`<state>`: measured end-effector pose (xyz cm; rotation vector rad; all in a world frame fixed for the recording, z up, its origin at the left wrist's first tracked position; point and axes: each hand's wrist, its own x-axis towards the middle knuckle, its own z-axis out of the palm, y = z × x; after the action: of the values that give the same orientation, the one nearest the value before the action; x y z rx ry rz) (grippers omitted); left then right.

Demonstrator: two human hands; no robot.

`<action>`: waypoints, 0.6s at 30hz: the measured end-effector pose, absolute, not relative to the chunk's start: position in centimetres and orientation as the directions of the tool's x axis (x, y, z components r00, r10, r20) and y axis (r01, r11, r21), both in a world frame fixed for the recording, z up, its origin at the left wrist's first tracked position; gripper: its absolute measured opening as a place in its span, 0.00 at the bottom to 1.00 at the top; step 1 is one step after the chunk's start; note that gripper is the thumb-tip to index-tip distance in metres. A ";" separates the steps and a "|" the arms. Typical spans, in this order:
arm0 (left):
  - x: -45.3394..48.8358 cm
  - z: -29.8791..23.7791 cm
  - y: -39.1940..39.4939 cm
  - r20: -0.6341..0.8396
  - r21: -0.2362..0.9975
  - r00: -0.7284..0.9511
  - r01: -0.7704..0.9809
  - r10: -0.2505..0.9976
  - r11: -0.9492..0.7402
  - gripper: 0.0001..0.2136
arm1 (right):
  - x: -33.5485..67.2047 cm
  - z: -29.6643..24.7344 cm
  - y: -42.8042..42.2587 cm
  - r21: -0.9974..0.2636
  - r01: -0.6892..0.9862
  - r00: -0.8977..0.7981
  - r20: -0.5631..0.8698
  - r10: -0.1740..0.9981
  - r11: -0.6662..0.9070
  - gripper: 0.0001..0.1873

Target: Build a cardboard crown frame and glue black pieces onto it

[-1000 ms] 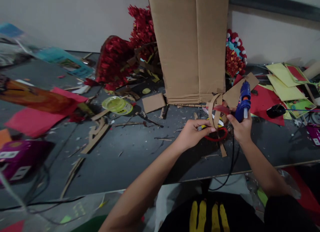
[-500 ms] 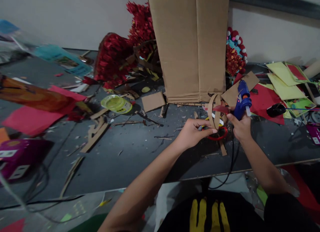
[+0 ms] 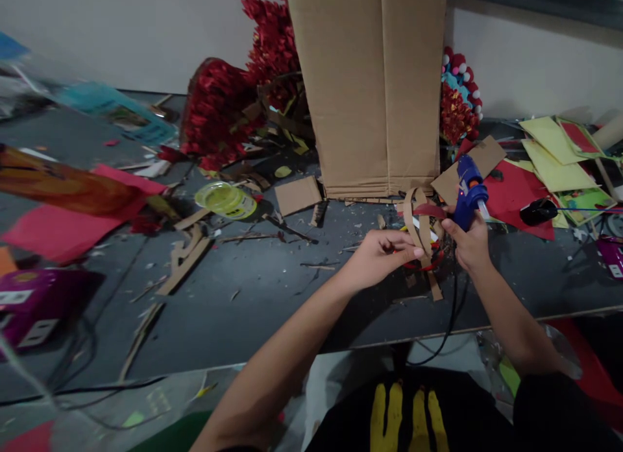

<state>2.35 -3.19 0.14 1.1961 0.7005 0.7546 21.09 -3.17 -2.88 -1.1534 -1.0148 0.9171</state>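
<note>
My left hand (image 3: 382, 256) pinches a looped strip of brown cardboard (image 3: 413, 225) between thumb and fingers. In my right hand (image 3: 471, 246) is a blue hot glue gun (image 3: 468, 194), its clear glue stick poking out of the back and a small red light showing on its side. A black cord runs down from it over the table's edge. Red-handled scissors (image 3: 435, 261) lie on the table below the loop, partly covered by it. A thin dark red piece (image 3: 429, 211) shows between the loop and the glue gun.
Behind my hands a tall cardboard panel (image 3: 363, 102) stands against the wall. Red paper decorations (image 3: 217, 108) and a clear yellowish tub (image 3: 226, 200) are to the left. Red paper (image 3: 516, 196) and a black computer mouse (image 3: 538, 211) lie right. Cardboard scraps (image 3: 187, 261) litter the dark table.
The cardboard loop has tilted slightly and now covers more of the scissors. The glue gun has shifted a little to the left; both hands keep their hold.
</note>
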 end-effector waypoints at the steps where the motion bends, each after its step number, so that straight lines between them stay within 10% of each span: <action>1: 2.3 0.1 -3.2 -0.078 0.971 0.578 -0.141 0.812 0.194 0.14 | 21.1 -2.9 -3.2 -0.983 -0.051 0.280 0.153 0.948 0.174 0.18; 18: 2.4 0.0 -3.7 0.175 0.966 0.530 0.070 0.829 -0.249 0.09 | 21.8 -2.6 -3.6 -0.979 -0.017 0.178 0.195 0.965 0.201 0.18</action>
<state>2.40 -3.74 -0.01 1.6810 0.7677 0.8704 21.80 -3.56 -2.65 -1.1149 -1.1433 0.9520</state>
